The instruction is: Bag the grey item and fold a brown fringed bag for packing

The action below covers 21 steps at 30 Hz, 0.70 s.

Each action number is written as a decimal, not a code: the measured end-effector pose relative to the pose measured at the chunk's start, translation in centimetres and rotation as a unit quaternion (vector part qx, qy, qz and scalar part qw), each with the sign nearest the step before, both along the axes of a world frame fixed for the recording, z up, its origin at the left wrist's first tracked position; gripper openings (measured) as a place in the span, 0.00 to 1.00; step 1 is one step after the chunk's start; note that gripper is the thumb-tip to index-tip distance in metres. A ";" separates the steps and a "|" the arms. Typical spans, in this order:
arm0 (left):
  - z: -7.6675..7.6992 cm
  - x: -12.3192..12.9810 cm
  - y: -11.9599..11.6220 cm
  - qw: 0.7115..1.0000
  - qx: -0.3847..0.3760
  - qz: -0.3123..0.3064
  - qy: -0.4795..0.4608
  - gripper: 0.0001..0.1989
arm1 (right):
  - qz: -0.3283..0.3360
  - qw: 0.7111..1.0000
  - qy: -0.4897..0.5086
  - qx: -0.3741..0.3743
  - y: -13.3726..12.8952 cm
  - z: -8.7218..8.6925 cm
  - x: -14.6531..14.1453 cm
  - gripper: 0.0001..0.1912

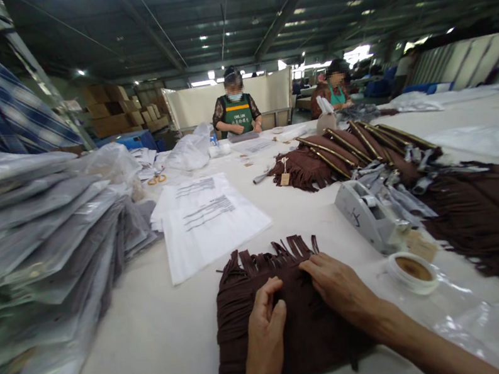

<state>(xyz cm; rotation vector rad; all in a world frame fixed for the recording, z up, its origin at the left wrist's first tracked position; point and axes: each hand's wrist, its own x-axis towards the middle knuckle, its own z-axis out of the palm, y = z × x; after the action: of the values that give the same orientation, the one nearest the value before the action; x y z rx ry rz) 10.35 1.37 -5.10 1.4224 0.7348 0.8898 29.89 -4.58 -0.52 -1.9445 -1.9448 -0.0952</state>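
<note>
A dark brown fringed fabric piece (313, 336) lies flat on the table in front of me. Loose strips stick out along its far edge, and more fringe runs down its left side. My left hand (266, 318) rests over its middle left, fingers a little bent and thumb apart, with nothing visible in it. Near the far right edge, my right hand (335, 281) has its fingers curled together on the fringe strips; its fingertips are partly hidden.
Bagged grey goods (36, 229) are stacked on the left. Printed white plastic bags (212, 225) lie ahead. Brown fringed pieces with brass-coloured zips (348, 145) sit back right, near a grey tape dispenser (369, 218) and tape roll (414, 271). Co-workers (236, 109) sit across the table.
</note>
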 end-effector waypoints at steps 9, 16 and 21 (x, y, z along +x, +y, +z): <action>-0.7 0.1 -0.1 1.000 -0.011 -0.005 -0.003 0.21 | 0.077 0.994 0.030 0.077 -2.5 -1.8 -4.7 0.15; 3.0 -2.1 -0.3 0.994 0.055 -0.023 0.087 0.22 | 0.123 0.983 -0.008 0.138 -4.4 -0.7 -5.3 0.22; 4.2 -8.3 2.4 0.930 0.195 0.122 0.286 0.32 | -0.110 0.984 0.088 0.108 -4.4 -4.3 1.3 0.30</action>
<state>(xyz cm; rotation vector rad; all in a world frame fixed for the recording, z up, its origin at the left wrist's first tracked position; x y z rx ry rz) 2.05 3.81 -0.86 2.0176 1.2417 0.8420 31.15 -9.00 -4.84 -1.9443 -1.5371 -0.1808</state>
